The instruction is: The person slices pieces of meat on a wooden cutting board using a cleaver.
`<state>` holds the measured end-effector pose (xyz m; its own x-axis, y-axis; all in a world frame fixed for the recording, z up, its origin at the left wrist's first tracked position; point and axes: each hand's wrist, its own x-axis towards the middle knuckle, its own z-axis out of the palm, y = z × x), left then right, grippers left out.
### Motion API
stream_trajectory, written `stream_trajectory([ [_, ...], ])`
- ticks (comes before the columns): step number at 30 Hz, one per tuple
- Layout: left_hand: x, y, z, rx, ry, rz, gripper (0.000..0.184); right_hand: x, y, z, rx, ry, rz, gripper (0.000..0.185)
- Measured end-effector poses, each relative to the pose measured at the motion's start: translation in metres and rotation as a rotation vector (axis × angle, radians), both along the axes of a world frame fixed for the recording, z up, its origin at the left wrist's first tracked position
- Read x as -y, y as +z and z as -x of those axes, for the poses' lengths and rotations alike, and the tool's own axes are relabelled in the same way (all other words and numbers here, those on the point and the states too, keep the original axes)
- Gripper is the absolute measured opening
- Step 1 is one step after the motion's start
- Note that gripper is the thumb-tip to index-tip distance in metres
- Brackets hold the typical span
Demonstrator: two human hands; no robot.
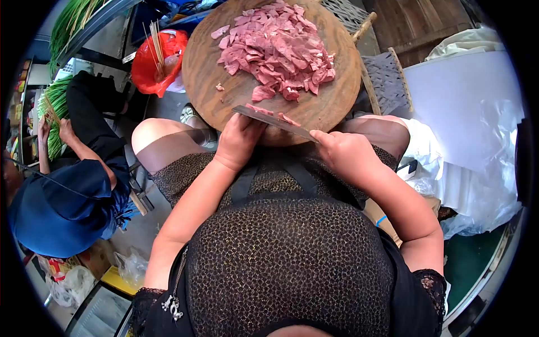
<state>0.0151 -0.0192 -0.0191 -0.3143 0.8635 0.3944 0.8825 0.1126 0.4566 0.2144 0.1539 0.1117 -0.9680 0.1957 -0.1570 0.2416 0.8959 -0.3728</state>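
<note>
A kitchen knife (275,122) lies across the near edge of a round wooden chopping board (202,73), its blade slanting from upper left to lower right. My right hand (343,150) is closed around its handle end. My left hand (240,140) is curled at the board's near edge, close against the other end of the blade. Its fingertips are hidden, so what it grips cannot be made out. Thin slices of pink meat (289,119) sit along the blade's far side. Beyond them is a large heap of cut pink meat (281,48), with a small scrap (219,87) left of it.
Left of the board stands a red plastic bag (147,76) with thin wooden skewers (156,48). Farther left, a person in a blue hat (53,208) handles long green stalks (56,109). A woven chair (387,81) and a white sheet (457,106) are at right.
</note>
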Motion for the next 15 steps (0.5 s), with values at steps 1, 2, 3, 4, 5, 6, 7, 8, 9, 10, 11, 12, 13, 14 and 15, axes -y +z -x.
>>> stream_trajectory([
  [1, -0.001, 0.003, -0.002, 0.143, 0.009, -0.031, 0.023, 0.001, 0.003, 0.000, 0.025, -0.004, -0.002, 0.023],
  [2, 0.000, 0.001, -0.002, 0.145, 0.008, -0.030, 0.023, 0.002, 0.004, 0.002, 0.027, -0.005, 0.000, 0.023],
  [3, 0.000, 0.000, -0.003, 0.147, 0.017, -0.034, 0.023, 0.002, 0.005, 0.005, 0.065, -0.002, -0.001, 0.021],
  [4, 0.001, -0.001, -0.002, 0.147, 0.027, -0.040, 0.023, 0.002, 0.005, 0.007, 0.102, 0.001, -0.003, 0.019],
  [5, 0.002, -0.001, -0.002, 0.148, 0.026, -0.038, 0.023, 0.002, 0.002, 0.008, 0.102, 0.001, -0.001, 0.019],
  [6, 0.003, 0.002, -0.001, 0.084, 0.017, -0.017, 0.028, 0.000, -0.002, 0.009, 0.062, 0.034, -0.027, 0.019],
  [7, 0.003, 0.004, -0.001, 0.019, 0.009, 0.004, 0.034, -0.001, -0.004, 0.011, 0.022, 0.068, -0.052, 0.020],
  [8, 0.004, 0.005, -0.001, 0.022, 0.010, 0.007, 0.034, -0.001, -0.005, 0.013, 0.025, 0.069, -0.049, 0.020],
  [9, 0.004, 0.006, -0.002, 0.031, 0.023, 0.003, 0.033, -0.001, -0.006, 0.016, 0.038, 0.067, -0.043, 0.020],
  [10, 0.004, 0.006, -0.001, 0.038, 0.037, -0.002, 0.032, -0.002, -0.007, 0.021, 0.050, 0.066, -0.038, 0.020],
  [11, 0.004, 0.006, -0.002, 0.041, 0.038, 0.000, 0.032, -0.002, -0.006, 0.025, 0.052, 0.067, -0.036, 0.020],
  [12, 0.005, 0.005, -0.002, 0.053, 0.035, -0.008, 0.030, -0.002, -0.005, 0.031, 0.087, 0.057, 0.010, 0.016],
  [13, 0.004, 0.005, 0.000, 0.064, 0.033, -0.018, 0.028, -0.003, -0.005, 0.037, 0.121, 0.046, 0.055, 0.014],
  [14, 0.004, 0.005, -0.001, 0.067, 0.034, -0.016, 0.028, -0.003, -0.006, 0.041, 0.124, 0.047, 0.057, 0.014],
  [15, 0.004, 0.005, 0.000, 0.047, 0.032, -0.034, 0.028, -0.003, -0.008, 0.045, 0.136, 0.059, 0.059, 0.014],
])
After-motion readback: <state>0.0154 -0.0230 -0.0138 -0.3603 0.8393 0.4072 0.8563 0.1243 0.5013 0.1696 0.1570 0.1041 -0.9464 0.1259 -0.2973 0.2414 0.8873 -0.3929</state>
